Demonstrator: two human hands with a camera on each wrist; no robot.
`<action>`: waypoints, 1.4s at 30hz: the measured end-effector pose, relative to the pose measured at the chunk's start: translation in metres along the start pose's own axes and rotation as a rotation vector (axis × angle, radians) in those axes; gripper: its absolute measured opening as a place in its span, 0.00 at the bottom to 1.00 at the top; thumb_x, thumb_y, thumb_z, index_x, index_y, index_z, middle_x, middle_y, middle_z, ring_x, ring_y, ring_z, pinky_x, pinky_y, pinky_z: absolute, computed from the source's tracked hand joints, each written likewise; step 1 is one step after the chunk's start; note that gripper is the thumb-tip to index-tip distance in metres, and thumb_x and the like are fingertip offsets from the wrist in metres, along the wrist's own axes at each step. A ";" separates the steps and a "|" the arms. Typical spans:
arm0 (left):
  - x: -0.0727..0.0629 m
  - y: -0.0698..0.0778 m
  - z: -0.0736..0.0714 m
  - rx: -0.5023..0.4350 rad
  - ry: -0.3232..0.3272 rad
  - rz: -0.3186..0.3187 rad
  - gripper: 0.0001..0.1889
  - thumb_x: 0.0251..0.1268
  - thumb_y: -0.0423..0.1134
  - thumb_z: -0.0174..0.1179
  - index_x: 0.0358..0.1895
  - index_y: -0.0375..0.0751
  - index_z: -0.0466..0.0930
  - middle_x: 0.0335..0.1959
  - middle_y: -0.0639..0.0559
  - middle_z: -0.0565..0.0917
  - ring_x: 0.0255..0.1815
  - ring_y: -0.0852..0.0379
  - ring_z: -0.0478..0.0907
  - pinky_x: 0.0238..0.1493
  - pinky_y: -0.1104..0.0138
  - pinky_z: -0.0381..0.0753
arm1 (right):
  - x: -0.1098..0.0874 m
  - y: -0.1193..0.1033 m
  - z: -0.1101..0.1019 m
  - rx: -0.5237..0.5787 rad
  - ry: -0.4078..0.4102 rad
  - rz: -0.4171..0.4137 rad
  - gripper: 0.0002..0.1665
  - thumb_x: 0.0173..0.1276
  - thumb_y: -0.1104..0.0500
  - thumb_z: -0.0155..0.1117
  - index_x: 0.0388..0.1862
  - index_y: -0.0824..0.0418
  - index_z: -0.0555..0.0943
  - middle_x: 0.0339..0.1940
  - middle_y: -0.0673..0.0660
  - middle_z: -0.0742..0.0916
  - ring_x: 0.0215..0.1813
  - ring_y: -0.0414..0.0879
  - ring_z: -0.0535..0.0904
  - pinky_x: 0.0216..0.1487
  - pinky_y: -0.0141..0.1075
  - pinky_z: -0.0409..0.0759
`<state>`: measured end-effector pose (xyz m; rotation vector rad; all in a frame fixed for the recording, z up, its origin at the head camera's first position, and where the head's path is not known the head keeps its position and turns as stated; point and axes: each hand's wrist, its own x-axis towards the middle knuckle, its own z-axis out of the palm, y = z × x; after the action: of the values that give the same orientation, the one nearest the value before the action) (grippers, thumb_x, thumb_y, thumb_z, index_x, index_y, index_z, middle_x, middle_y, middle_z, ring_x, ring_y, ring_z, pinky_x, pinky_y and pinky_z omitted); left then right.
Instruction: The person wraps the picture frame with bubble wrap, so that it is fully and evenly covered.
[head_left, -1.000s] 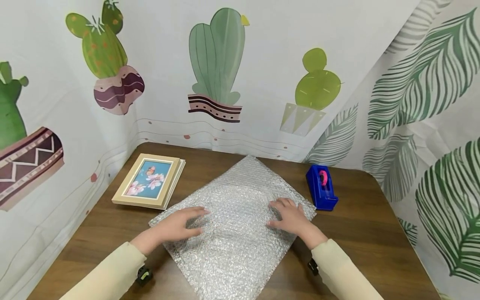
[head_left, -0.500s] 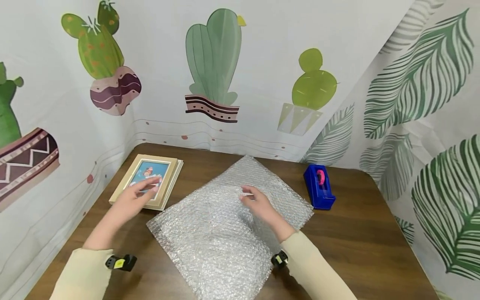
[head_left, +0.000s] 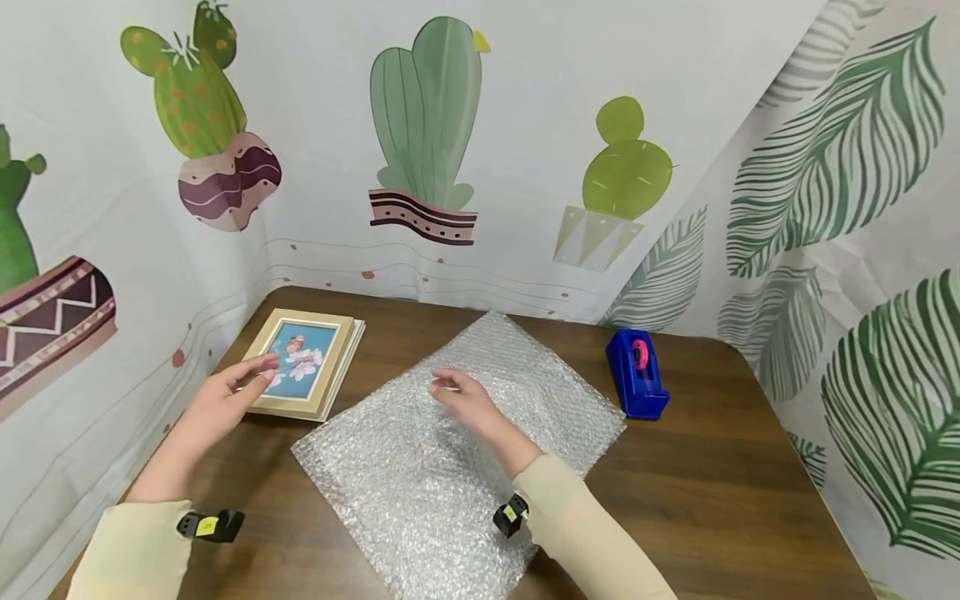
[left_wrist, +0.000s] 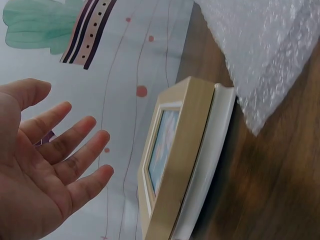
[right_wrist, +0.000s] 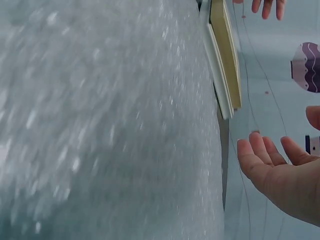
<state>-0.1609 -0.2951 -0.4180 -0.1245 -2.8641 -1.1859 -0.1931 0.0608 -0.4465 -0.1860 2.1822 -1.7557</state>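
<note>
A picture frame (head_left: 337, 367) with a wooden-toned border and a blossom picture lies at the table's left, on top of a white frame-like piece (left_wrist: 216, 145). My left hand (head_left: 221, 400) hovers by its front left corner, fingers spread and loosely bent, holding nothing; the left wrist view shows a gap between hand and frame. A sheet of bubble wrap (head_left: 420, 500) lies diagonally across the middle of the table. Over its centre my right hand (head_left: 476, 408) hangs in the air with relaxed fingers and nothing in them. The right wrist view shows this hand (right_wrist: 280, 175) apart from the wrap.
A blue tape dispenser (head_left: 637, 379) with a pink roll stands right of the bubble wrap. The brown wooden table (head_left: 720, 467) meets a printed cloth backdrop (head_left: 525, 167) at the back and sides.
Both hands have lifted from the bubble wrap and moved left. The left hand passed over the frame to its left side; the right hand moved toward the middle of the wrap.
</note>
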 end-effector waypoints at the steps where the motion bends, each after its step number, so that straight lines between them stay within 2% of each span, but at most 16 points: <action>1: 0.000 -0.002 -0.002 0.002 0.002 -0.001 0.26 0.82 0.47 0.49 0.72 0.33 0.71 0.65 0.28 0.80 0.49 0.85 0.69 0.42 0.85 0.70 | 0.001 -0.001 0.004 0.004 -0.007 0.007 0.29 0.78 0.59 0.56 0.73 0.70 0.70 0.67 0.71 0.79 0.69 0.65 0.77 0.66 0.55 0.81; 2: 0.000 -0.004 -0.003 0.002 0.009 0.003 0.26 0.82 0.47 0.49 0.72 0.32 0.71 0.64 0.27 0.80 0.48 0.86 0.69 0.41 0.85 0.70 | 0.003 -0.001 0.008 0.011 -0.014 0.012 0.29 0.78 0.59 0.56 0.72 0.70 0.70 0.67 0.71 0.79 0.69 0.65 0.77 0.66 0.55 0.82; 4: -0.001 -0.008 -0.007 0.001 0.024 0.008 0.26 0.82 0.45 0.49 0.72 0.30 0.70 0.64 0.25 0.79 0.43 0.95 0.60 0.41 0.85 0.68 | 0.006 -0.002 0.015 0.028 -0.029 0.023 0.29 0.77 0.59 0.56 0.72 0.71 0.70 0.66 0.71 0.79 0.68 0.65 0.78 0.66 0.55 0.82; 14: 0.005 -0.024 -0.025 0.034 0.079 -0.027 0.28 0.82 0.48 0.48 0.71 0.29 0.71 0.66 0.21 0.75 0.44 0.96 0.54 0.42 0.79 0.63 | 0.016 -0.014 0.035 0.175 -0.087 0.095 0.29 0.79 0.59 0.53 0.75 0.69 0.68 0.72 0.69 0.77 0.72 0.65 0.75 0.72 0.56 0.76; 15: 0.005 -0.025 -0.026 0.042 0.087 -0.030 0.28 0.82 0.48 0.47 0.71 0.29 0.71 0.66 0.21 0.75 0.44 0.96 0.54 0.45 0.78 0.65 | 0.018 -0.015 0.036 0.189 -0.095 0.095 0.30 0.79 0.58 0.53 0.75 0.70 0.68 0.73 0.69 0.76 0.73 0.66 0.74 0.72 0.57 0.76; 16: 0.005 -0.027 -0.027 0.041 0.089 -0.034 0.28 0.82 0.49 0.47 0.71 0.28 0.71 0.66 0.21 0.74 0.47 0.95 0.60 0.52 0.76 0.69 | 0.019 -0.015 0.038 0.197 -0.100 0.099 0.30 0.79 0.58 0.53 0.75 0.69 0.68 0.74 0.69 0.75 0.73 0.65 0.74 0.72 0.57 0.76; 17: 0.006 -0.028 -0.028 0.039 0.090 -0.037 0.29 0.82 0.49 0.47 0.71 0.28 0.70 0.66 0.21 0.73 0.54 0.90 0.67 0.62 0.71 0.71 | 0.021 -0.015 0.040 0.202 -0.104 0.103 0.30 0.80 0.57 0.53 0.75 0.69 0.67 0.75 0.68 0.75 0.73 0.65 0.74 0.72 0.56 0.76; 19: 0.008 -0.030 -0.029 0.034 0.086 -0.045 0.30 0.82 0.49 0.46 0.72 0.26 0.68 0.67 0.20 0.71 0.70 0.69 0.72 0.78 0.55 0.64 | 0.023 -0.015 0.045 0.221 -0.106 0.106 0.30 0.79 0.57 0.53 0.75 0.71 0.67 0.75 0.68 0.75 0.73 0.66 0.74 0.72 0.56 0.77; 21: 0.010 -0.032 -0.031 0.018 0.072 -0.053 0.31 0.83 0.50 0.44 0.73 0.25 0.66 0.69 0.19 0.67 0.80 0.42 0.62 0.84 0.39 0.45 | 0.025 -0.016 0.050 0.218 -0.101 0.112 0.31 0.79 0.57 0.54 0.74 0.71 0.68 0.74 0.68 0.76 0.73 0.65 0.74 0.71 0.56 0.78; 22: 0.012 -0.034 -0.031 0.007 0.063 -0.058 0.32 0.83 0.50 0.44 0.73 0.25 0.65 0.69 0.18 0.66 0.80 0.28 0.55 0.82 0.35 0.40 | 0.026 -0.017 0.053 0.218 -0.096 0.121 0.30 0.78 0.57 0.55 0.74 0.71 0.68 0.74 0.68 0.76 0.73 0.65 0.75 0.70 0.56 0.78; 23: 0.013 -0.035 -0.032 0.005 0.059 -0.061 0.32 0.83 0.50 0.43 0.73 0.24 0.65 0.69 0.17 0.65 0.78 0.20 0.52 0.82 0.34 0.39 | 0.027 -0.018 0.056 0.223 -0.094 0.129 0.30 0.78 0.57 0.55 0.74 0.71 0.69 0.73 0.68 0.77 0.72 0.65 0.75 0.70 0.55 0.78; 25: 0.014 -0.039 -0.032 0.013 0.059 -0.061 0.32 0.83 0.49 0.43 0.73 0.23 0.64 0.69 0.16 0.64 0.77 0.17 0.50 0.82 0.35 0.38 | 0.028 -0.020 0.061 0.220 -0.100 0.139 0.30 0.78 0.57 0.56 0.74 0.71 0.69 0.73 0.68 0.77 0.72 0.64 0.76 0.70 0.55 0.79; 28: 0.016 -0.044 -0.033 0.033 0.062 -0.063 0.31 0.83 0.48 0.44 0.72 0.21 0.65 0.68 0.17 0.65 0.78 0.19 0.51 0.83 0.37 0.39 | 0.031 -0.024 0.070 0.251 -0.106 0.161 0.30 0.78 0.58 0.57 0.74 0.71 0.69 0.74 0.67 0.77 0.72 0.63 0.76 0.70 0.55 0.78; 31: 0.018 -0.048 -0.034 0.075 0.049 -0.080 0.31 0.83 0.48 0.44 0.71 0.21 0.66 0.68 0.18 0.67 0.75 0.19 0.58 0.78 0.35 0.51 | 0.035 -0.027 0.077 0.273 -0.109 0.179 0.30 0.78 0.58 0.57 0.73 0.71 0.70 0.74 0.67 0.77 0.72 0.63 0.76 0.71 0.55 0.78; 35: 0.021 -0.052 -0.035 0.112 0.013 -0.114 0.31 0.83 0.48 0.43 0.70 0.21 0.66 0.68 0.16 0.66 0.68 0.16 0.63 0.64 0.29 0.64 | 0.040 -0.029 0.084 0.277 -0.120 0.205 0.29 0.78 0.58 0.57 0.74 0.69 0.70 0.74 0.65 0.78 0.72 0.62 0.76 0.71 0.53 0.78; 42: 0.030 -0.065 -0.035 0.117 -0.035 -0.146 0.31 0.83 0.48 0.42 0.70 0.18 0.66 0.68 0.14 0.64 0.70 0.14 0.60 0.65 0.28 0.63 | 0.050 -0.029 0.097 0.317 -0.101 0.224 0.29 0.77 0.59 0.59 0.73 0.70 0.71 0.72 0.64 0.79 0.71 0.61 0.78 0.70 0.51 0.79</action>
<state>-0.1961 -0.3635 -0.4372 0.0703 -3.0093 -1.0432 -0.2101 -0.0501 -0.4450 0.0443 1.7508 -1.8850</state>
